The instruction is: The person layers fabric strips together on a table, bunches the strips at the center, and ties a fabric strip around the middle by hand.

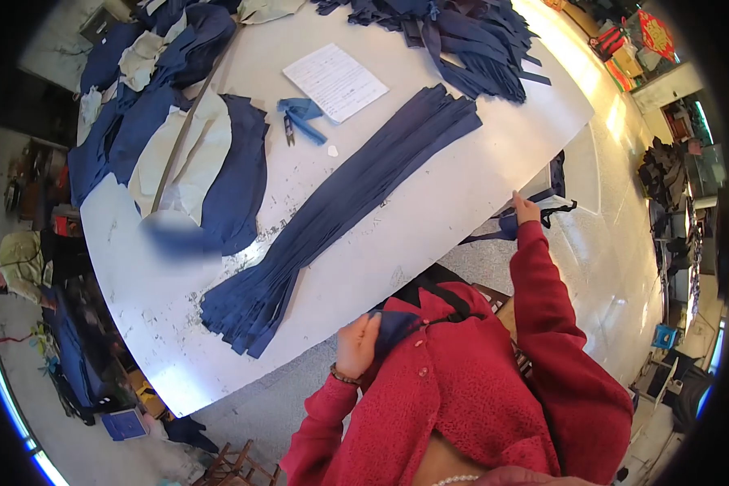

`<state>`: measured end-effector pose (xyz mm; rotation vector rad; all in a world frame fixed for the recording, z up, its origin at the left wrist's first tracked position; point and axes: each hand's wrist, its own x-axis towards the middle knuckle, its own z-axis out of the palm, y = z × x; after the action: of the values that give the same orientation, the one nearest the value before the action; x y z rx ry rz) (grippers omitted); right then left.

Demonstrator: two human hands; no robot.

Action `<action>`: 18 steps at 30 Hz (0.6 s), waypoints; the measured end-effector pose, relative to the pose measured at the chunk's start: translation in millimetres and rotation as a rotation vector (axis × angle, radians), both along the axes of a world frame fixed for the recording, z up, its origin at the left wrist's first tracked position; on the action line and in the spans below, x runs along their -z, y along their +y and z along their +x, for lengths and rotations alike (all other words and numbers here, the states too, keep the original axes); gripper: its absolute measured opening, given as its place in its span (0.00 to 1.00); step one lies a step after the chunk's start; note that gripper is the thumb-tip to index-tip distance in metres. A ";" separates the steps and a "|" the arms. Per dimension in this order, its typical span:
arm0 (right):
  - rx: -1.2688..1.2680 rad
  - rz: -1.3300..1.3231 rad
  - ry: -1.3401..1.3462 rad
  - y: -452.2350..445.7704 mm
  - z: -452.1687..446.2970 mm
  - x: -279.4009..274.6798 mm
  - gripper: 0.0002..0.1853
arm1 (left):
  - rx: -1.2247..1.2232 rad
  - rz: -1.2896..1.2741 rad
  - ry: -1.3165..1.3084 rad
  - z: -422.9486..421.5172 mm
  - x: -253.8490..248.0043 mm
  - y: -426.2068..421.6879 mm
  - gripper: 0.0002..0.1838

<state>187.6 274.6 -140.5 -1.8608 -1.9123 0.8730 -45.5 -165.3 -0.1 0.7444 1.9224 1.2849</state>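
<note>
Near the table's front edge, my left hand [357, 347] is closed on a piece of dark blue fabric [394, 330] held against the red jacket. My right hand [526, 209] is at the table's right edge, beside dark fabric [506, 226] hanging there; its fingers are small in view and what they hold, if anything, is unclear. A long fanned bundle of navy strips [356, 190] lies diagonally across the white table [454, 194]. Behind it are small snips [289, 130], a light blue scrap [304, 115] and a written sheet of paper [335, 82].
Navy and cream fabric pieces [182, 158] pile up on the table's left, with a long brown strip across them. More navy strips [478, 49] lie at the back. Another person [24, 263] bends over at far left. A wooden stool [236, 466] stands below.
</note>
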 end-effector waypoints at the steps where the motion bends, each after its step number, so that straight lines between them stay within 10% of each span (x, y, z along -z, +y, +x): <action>1: -0.023 -0.006 -0.069 16.5 47.2 26.6 0.33 | -0.090 -0.019 -0.015 -5.9 16.9 -3.7 0.15; 5: 0.060 -0.261 -0.564 38.7 263.2 98.5 0.31 | -0.175 -0.033 0.010 -28.5 15.6 -1.8 0.12; 6: 0.775 -0.260 -0.196 6.0 264.9 56.5 0.25 | -0.218 -0.062 0.079 -29.9 14.4 -1.4 0.12; 8: 1.098 -0.131 -0.217 4.9 321.1 0.0 0.25 | -0.264 -0.074 0.142 -30.7 19.6 -4.9 0.11; 13: 0.811 0.541 -0.475 211.9 314.8 -256.9 0.24 | -0.461 -0.215 0.159 -9.9 26.0 -2.5 0.13; 18: 0.264 1.246 -0.675 369.2 -14.7 -538.1 0.25 | -0.511 -0.278 0.238 7.6 41.2 29.7 0.11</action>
<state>172.9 643.8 397.6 -1.4986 -1.7071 -0.9822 -37.9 -135.5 -41.3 0.2778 2.5328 1.2115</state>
